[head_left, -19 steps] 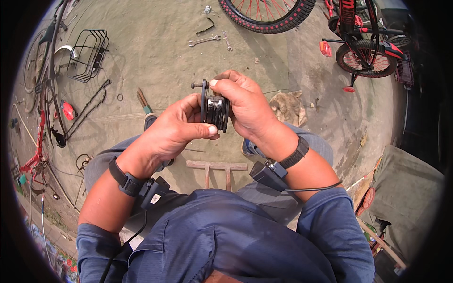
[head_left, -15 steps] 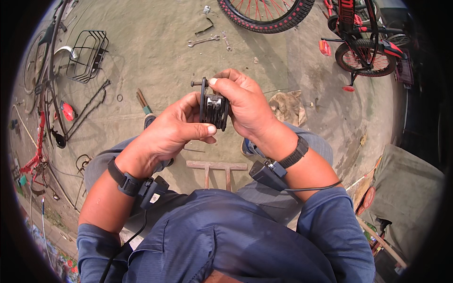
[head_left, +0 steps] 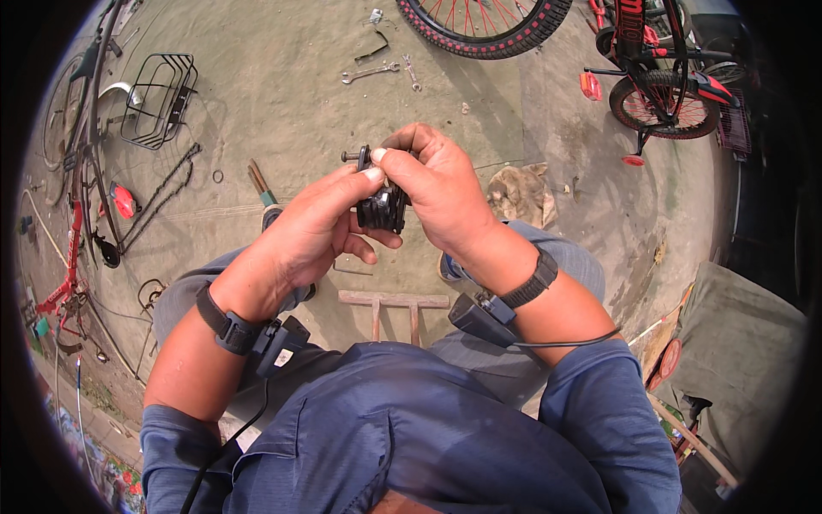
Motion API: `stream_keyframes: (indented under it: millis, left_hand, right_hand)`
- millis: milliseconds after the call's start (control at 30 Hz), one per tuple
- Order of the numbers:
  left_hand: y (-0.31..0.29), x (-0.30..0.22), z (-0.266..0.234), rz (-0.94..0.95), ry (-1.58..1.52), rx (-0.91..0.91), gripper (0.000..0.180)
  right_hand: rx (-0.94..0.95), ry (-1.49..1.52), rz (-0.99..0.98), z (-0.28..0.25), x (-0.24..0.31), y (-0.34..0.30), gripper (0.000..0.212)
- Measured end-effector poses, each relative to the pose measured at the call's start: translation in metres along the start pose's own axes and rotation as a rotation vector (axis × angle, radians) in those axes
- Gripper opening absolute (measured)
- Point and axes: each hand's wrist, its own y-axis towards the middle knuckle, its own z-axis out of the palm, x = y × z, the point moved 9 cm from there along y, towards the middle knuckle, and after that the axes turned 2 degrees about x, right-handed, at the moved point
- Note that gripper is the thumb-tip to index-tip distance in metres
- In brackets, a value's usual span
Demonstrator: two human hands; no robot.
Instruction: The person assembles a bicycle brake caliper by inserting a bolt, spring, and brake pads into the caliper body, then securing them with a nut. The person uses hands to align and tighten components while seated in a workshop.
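Both my hands hold a black, rounded metal bicycle part (head_left: 383, 212) above the ground in front of me. A bolt (head_left: 349, 157) juts out to the left from its upper end. My left hand (head_left: 318, 210) grips it from the left, thumb pressed on its upper side and fingers underneath. From the right, my right hand (head_left: 438, 184) is closed around its top, and the two thumb tips nearly meet there. The thumbs and right fingers cover much of the part, so I cannot see its inner pieces.
Two spanners (head_left: 371, 74) lie on the green mat ahead. A black wire basket (head_left: 158, 101) and a chain (head_left: 163, 197) are at left. A bicycle wheel (head_left: 484, 38) and a small bike (head_left: 664, 103) stand at far right. A brown rag (head_left: 522, 195) lies by my right knee.
My left thumb has moved from the part's lower edge up to its top, beside the right thumb. The part has shifted slightly left and turned a little.
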Motion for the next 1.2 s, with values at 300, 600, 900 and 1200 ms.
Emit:
stream_keyframes:
  millis: [300,600,900,1200]
  left_hand:
    - [-0.007,-0.011,0.012,0.104,0.028,0.120,0.069]
    - [-0.009,-0.011,0.016,0.171,0.237,0.056,0.090]
    - [-0.008,-0.013,0.013,0.206,0.241,0.030,0.085]
    - [-0.004,-0.006,0.003,0.105,0.167,-0.102,0.065]
  right_hand:
    - [-0.127,0.064,0.029,-0.018,0.002,0.007,0.018]
    - [-0.164,0.150,-0.007,-0.031,0.010,0.013,0.006]
    - [-0.080,0.176,0.072,-0.026,0.014,0.010,0.012]
    - [-0.062,0.162,0.082,-0.012,0.010,0.004,0.013]
